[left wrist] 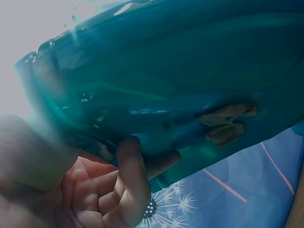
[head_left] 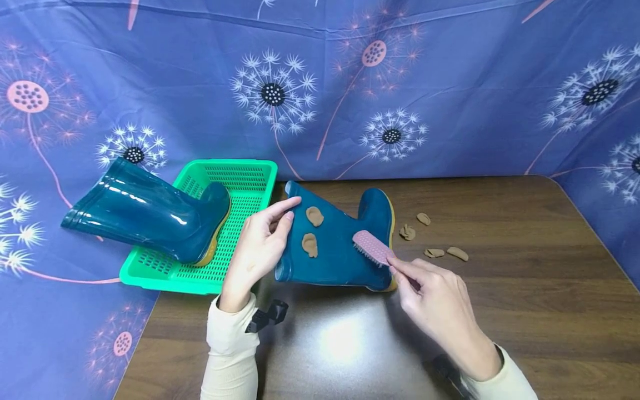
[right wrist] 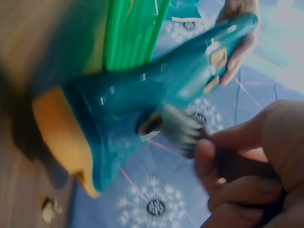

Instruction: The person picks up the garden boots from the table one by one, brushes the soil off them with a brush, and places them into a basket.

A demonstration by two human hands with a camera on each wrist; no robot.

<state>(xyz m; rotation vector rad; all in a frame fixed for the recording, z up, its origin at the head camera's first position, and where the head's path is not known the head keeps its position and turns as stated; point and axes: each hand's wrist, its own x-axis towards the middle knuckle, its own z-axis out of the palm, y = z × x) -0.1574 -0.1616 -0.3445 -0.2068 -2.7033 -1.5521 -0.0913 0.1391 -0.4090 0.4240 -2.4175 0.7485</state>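
A teal rain boot (head_left: 330,250) with a yellow sole lies on its side, its shaft top toward the left. My left hand (head_left: 262,241) grips it by the shaft opening, thumb and index finger on the outer face; the other fingers are partly hidden. Two tan clay-like lumps (head_left: 314,216) stick to the shaft. My right hand (head_left: 435,294) holds a pink brush (head_left: 372,247) by its handle, bristles facing the boot near the ankle. In the right wrist view another brown lump (right wrist: 151,123) shows on the boot beside the bristles (right wrist: 180,128).
A green plastic basket (head_left: 250,166) stands at the left, with a second, shiny teal rain boot (head_left: 145,211) lying across it. Several tan pieces (head_left: 407,232) lie on the wooden table (head_left: 525,278) right of the held boot. A blue dandelion-print cloth (head_left: 450,44) hangs behind.
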